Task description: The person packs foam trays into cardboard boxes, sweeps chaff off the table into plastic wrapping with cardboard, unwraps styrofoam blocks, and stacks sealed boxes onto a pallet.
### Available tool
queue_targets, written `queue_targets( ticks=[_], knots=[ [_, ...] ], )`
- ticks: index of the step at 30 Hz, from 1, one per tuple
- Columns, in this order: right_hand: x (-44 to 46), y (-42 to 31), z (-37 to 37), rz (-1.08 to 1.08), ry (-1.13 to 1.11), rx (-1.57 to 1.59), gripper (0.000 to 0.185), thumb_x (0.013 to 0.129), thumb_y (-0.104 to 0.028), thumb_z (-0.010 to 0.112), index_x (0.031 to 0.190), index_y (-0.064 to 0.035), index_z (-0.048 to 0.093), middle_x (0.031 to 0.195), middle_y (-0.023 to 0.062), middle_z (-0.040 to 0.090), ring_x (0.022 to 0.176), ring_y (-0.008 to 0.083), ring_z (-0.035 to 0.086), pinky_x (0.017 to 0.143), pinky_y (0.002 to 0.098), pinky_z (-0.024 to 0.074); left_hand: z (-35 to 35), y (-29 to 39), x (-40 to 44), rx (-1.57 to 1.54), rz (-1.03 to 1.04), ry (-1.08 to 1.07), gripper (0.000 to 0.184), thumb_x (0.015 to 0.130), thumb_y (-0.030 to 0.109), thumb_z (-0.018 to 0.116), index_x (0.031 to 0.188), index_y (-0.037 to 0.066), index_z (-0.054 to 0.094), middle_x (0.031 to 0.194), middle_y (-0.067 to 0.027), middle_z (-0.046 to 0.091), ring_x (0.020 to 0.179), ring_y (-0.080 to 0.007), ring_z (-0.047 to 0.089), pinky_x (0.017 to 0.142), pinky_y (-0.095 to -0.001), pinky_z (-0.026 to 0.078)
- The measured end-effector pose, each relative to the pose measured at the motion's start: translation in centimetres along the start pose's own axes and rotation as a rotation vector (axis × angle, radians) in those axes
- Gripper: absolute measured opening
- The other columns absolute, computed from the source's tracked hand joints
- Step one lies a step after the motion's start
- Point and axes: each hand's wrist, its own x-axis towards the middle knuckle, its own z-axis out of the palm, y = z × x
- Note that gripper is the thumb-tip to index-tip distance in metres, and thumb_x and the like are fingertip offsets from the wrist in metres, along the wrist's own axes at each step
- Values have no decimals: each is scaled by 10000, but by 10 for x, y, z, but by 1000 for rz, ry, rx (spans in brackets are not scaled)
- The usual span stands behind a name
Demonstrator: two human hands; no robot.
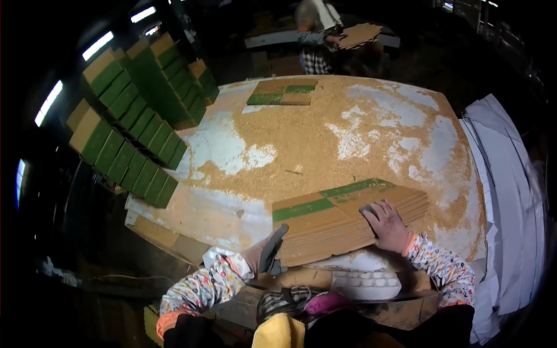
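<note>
A thick stack of flattened cardboard boxes (325, 226), brown with green printed bands, lies tilted at the near side of the table. My left hand (268, 250), in a glove with grey fingers, is closed around the stack's left corner. Over the near edge, toward the right, my right hand (389, 225) grips the same stack with its fingers bent on the top sheet. Its thumb is hard to make out. Farther back on the table lies a separate flattened box (282, 92) with green bands.
Brown sawdust-like crumbs cover much of the pale table (226, 211). Folded green-and-brown boxes (125, 104) stand in rows at its left edge. White sheets (505, 191) hang along the right side. Across the table, a person (316, 40) holds cardboard sheets (360, 36).
</note>
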Motion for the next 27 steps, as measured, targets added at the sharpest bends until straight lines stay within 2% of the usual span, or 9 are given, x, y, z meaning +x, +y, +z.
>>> queue_targets(
  ticks=[3,6,9,11,12,17,20,24,27],
  knots=[
    [40,-11,-45,-111,-176,160,754,631,-337,682,1258,-51,375,1166,160,399,1124,302,378,1004,475,223,-18,45,-5,-791,-700,255,597,881,542,397,1311,128,402,958,-80,642,650,-132,636,487,-248,503],
    [73,-32,-24,-90,-315,221,869,524,-356,726,1248,-29,374,1183,199,403,1137,340,383,1001,476,252,-39,-18,-49,-1494,-654,30,616,893,550,357,1332,118,369,983,-105,631,756,-158,642,559,-278,523],
    [100,-55,-23,-83,-294,63,878,549,-381,743,1252,-18,361,1177,207,409,1124,357,395,987,460,269,-28,-74,-71,-749,-452,468,525,920,474,379,1216,51,475,900,-97,626,794,-168,593,691,-283,491],
    [102,-61,-16,-50,-357,86,879,558,-379,745,1258,-20,352,1170,205,417,1109,360,406,970,460,279,-46,-104,-94,-1728,-510,316,493,928,429,398,1174,12,488,844,-78,615,729,-168,572,624,-288,472],
    [104,-59,-14,-22,-388,126,885,562,-377,743,1268,-26,341,1172,201,418,1104,360,409,960,465,278,-83,-49,-95,-1483,-769,426,396,916,341,475,1156,26,491,790,-86,578,704,-184,550,650,-295,470],
    [164,-118,-36,269,-404,248,902,492,-221,784,1256,7,362,1106,217,510,1017,372,501,895,420,404,-183,-191,-171,-367,-554,816,204,884,239,536,829,43,556,703,-47,526,612,-137,486,577,-268,420],
    [252,-174,-70,672,-377,892,762,529,-41,781,1202,38,433,1113,146,567,1041,201,539,916,327,415,-246,-204,-203,-677,-516,1093,250,896,143,492,1090,-13,474,882,-85,516,776,-146,489,651,-282,430],
    [360,-210,-52,760,-355,1408,516,693,-58,687,1146,43,461,1027,101,586,915,186,585,802,279,470,-292,-200,-206,-130,-302,1344,420,861,122,538,1218,-39,389,1101,-155,502,1006,-234,492,855,-342,410],
    [452,-232,25,178,-293,997,390,748,-80,642,1086,62,509,1000,108,592,910,175,585,793,274,472,-329,-236,-203,126,-175,1398,516,819,144,592,1251,-33,371,1168,-199,474,1083,-299,461,929,-384,370]
  ],
)
